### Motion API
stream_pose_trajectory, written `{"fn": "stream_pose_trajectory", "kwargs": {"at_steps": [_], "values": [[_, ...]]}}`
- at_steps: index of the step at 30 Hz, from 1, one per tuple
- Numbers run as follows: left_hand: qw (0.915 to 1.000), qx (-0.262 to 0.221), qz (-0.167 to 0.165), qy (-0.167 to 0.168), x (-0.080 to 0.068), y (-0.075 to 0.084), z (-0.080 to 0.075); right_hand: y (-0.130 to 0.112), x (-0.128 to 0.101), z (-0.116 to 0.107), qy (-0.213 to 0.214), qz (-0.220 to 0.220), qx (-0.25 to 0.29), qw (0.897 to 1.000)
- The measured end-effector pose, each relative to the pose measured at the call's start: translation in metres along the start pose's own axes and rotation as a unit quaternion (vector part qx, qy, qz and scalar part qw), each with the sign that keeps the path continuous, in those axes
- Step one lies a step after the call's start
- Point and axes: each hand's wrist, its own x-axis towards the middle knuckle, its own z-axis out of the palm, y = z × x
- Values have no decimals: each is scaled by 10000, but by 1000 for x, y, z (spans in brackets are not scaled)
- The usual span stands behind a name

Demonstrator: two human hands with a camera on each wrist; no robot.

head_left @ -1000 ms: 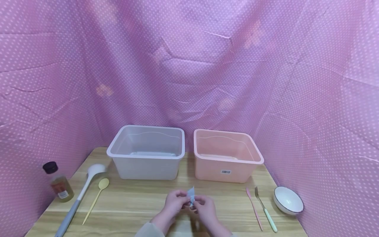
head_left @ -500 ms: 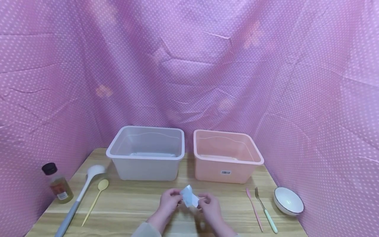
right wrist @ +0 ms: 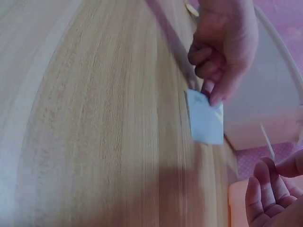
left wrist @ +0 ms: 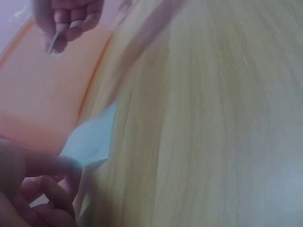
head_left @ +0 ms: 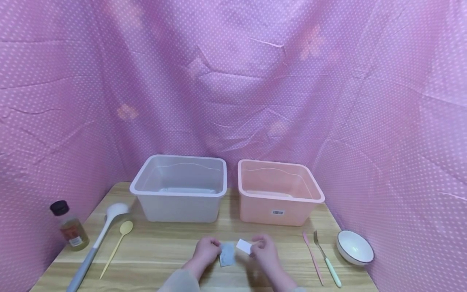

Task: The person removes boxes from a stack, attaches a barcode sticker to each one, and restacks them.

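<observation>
Low over the front of the wooden table (head_left: 160,251), my left hand (head_left: 213,249) pinches a small pale blue packet (head_left: 227,254) by its upper corner. The packet (right wrist: 206,124) hangs flat just above the wood in the right wrist view, under the left hand (right wrist: 222,52). My right hand (head_left: 258,245) sits a little to the right and pinches a small white strip (head_left: 243,245), held apart from the packet. In the left wrist view the packet (left wrist: 92,139) lies by my left fingers (left wrist: 42,170), and the right hand (left wrist: 71,19) grips the thin strip (left wrist: 52,45).
A clear tub (head_left: 178,190) and a pink tub (head_left: 279,194) stand side by side behind the hands. On the left lie a dark-capped bottle (head_left: 69,227), a grey-handled ladle (head_left: 106,221) and a yellow spoon (head_left: 122,235). To the right are a pink utensil (head_left: 313,255), a green-handled fork (head_left: 328,259) and a white bowl (head_left: 355,246).
The hands, together on one small packet before, have drawn apart. The blue packet stays with the left hand and has dropped lower; a white strip has gone right with the right hand.
</observation>
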Motion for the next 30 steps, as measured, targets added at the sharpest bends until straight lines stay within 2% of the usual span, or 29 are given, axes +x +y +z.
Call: {"fn": "stream_pose_trajectory", "kwargs": {"at_steps": [3,6,9,11,13,16,21,25,30], "values": [[9992,343,197,95,2,1,1,-2,-2,3,-85,-22,54,9999],[9981,322,370,376,2,5,4,-2,-3,7,-91,-62,87,9999],[9940,192,803,714,-3,18,7,-4,-3,11,-64,-89,99,9999],[9917,158,1089,672,-6,28,8,-6,-2,12,-34,-68,97,9999],[9887,229,1397,491,-10,39,9,-8,-2,14,-30,-22,126,9999],[9849,577,1625,171,-15,48,11,-11,0,15,-80,82,204,9997],[9658,1466,2131,204,-23,53,13,-16,0,19,-133,323,227,9991],[9548,1848,2313,264,-28,56,14,-18,-1,22,-88,487,204,9986],[9415,2258,2449,523,-31,56,14,-19,-3,28,-127,405,355,9985]]}}
